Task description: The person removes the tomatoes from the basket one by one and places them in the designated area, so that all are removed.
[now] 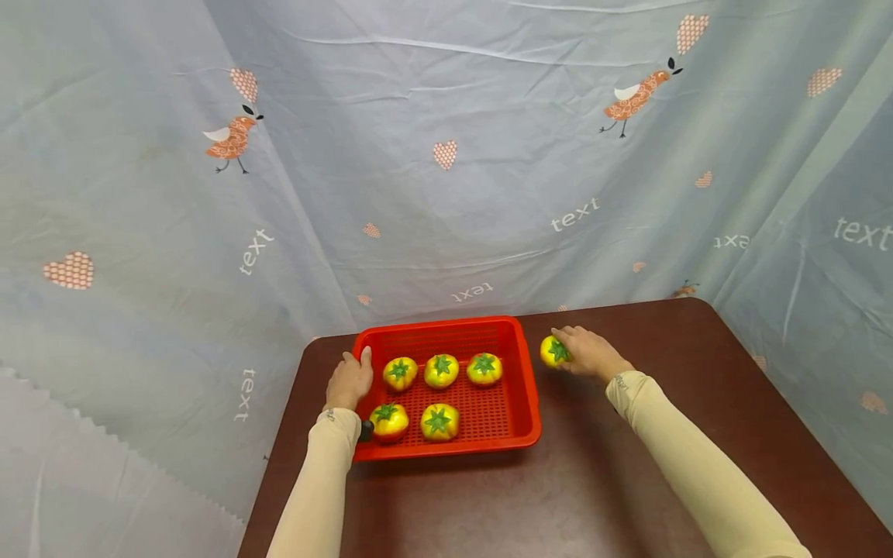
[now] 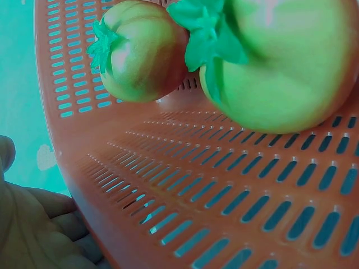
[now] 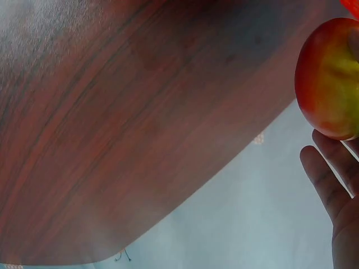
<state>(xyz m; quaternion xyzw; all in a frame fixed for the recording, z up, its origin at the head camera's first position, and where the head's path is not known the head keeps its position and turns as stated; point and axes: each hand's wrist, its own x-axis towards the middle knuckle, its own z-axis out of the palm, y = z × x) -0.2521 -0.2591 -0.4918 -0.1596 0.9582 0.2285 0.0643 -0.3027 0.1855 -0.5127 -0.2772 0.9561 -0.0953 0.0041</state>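
Observation:
A red perforated plastic basket [image 1: 532,422] stands on the table with several yellow-and-red tomatoes with green star-shaped tops inside, such as the back middle tomato [image 1: 442,371]. At the basket's left side is my left hand [image 1: 349,380]; in the left wrist view its fingers [image 2: 53,216] lie against the outer wall, the thumb apart from the rim. Right of the basket, my right hand [image 1: 589,353] grips another tomato [image 1: 554,352] between thumb and fingers. The right wrist view shows that tomato's red and yellow side [image 3: 328,78], partly cut off by the frame edge.
The dark brown wooden table [image 1: 446,504] has rounded far corners. A pale grey-blue curtain [image 1: 432,194] with birds, hearts and lettering hangs close behind the table and along its sides.

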